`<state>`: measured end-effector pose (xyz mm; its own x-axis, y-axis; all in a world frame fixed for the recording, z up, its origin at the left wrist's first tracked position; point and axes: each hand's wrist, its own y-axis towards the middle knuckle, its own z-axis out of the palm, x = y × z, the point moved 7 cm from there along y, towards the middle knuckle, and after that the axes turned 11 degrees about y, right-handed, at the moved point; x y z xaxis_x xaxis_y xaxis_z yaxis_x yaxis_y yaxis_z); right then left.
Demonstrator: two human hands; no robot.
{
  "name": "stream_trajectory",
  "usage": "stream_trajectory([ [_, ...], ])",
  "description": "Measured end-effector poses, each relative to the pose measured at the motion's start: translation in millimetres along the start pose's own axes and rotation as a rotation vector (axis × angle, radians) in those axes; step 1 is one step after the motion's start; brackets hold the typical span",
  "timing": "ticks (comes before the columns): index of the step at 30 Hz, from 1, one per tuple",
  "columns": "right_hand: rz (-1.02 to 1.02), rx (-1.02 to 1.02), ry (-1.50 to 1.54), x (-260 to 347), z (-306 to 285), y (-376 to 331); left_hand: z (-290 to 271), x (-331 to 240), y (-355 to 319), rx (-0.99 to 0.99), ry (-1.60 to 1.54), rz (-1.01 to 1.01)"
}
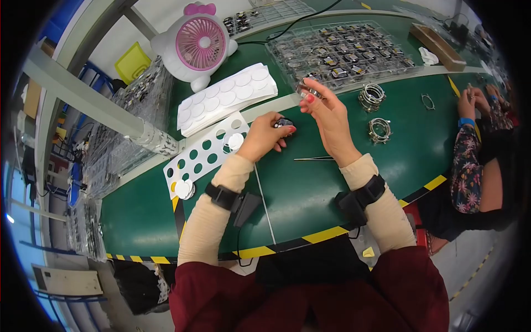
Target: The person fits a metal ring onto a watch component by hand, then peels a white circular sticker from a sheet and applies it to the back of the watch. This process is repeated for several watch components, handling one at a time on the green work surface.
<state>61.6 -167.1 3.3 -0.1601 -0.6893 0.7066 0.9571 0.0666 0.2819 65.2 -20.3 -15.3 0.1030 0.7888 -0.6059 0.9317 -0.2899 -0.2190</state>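
Note:
My left hand is closed on a small round dark part, which looks like a watch movement, just above the green table. Raised to its right, my right hand pinches a shiny metal ring that resembles a watch case. Fingers cover portions of both pieces. Below my right hand, a pair of tweezers lies on the tabletop. Two stacks of metal rings stand to the right, and a single ring rests beyond them.
A white sheet with round holes carries loose white discs left of my hands. Behind are sheets of round stickers, a pink-and-white fan, clear trays of parts and a wooden box. Another person's hands work at right.

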Motion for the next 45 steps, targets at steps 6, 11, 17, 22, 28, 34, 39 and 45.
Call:
stream_trajectory([
  [6, -0.246, 0.217, -0.704, 19, 44, -31, 19, 20, -70, 0.015, -0.874, -0.120],
  [11, -0.446, 0.526, -1.132, 0, 81, -64, 28, 34, -94, -0.012, -1.022, -0.089],
  [17, -0.327, 0.637, -0.992, -13, 86, -73, 38, 29, -104, 0.061, -0.961, -0.069],
  [22, -0.209, 0.471, -0.801, -12, 80, -64, 31, 18, -112, 0.010, -1.099, -0.181],
  [28, -0.237, 0.451, -0.945, -16, 76, -63, 24, 34, -108, 0.030, -0.963, -0.058],
  [34, -0.255, 0.444, -0.957, -17, 78, -65, 22, 36, -110, -0.043, -1.133, -0.093],
  [39, -0.269, 0.504, -1.025, -18, 80, -68, 20, 35, -109, -0.004, -1.029, -0.085],
  [45, -0.237, 0.474, -0.980, -17, 81, -69, 21, 29, -110, -0.002, -1.238, -0.016],
])
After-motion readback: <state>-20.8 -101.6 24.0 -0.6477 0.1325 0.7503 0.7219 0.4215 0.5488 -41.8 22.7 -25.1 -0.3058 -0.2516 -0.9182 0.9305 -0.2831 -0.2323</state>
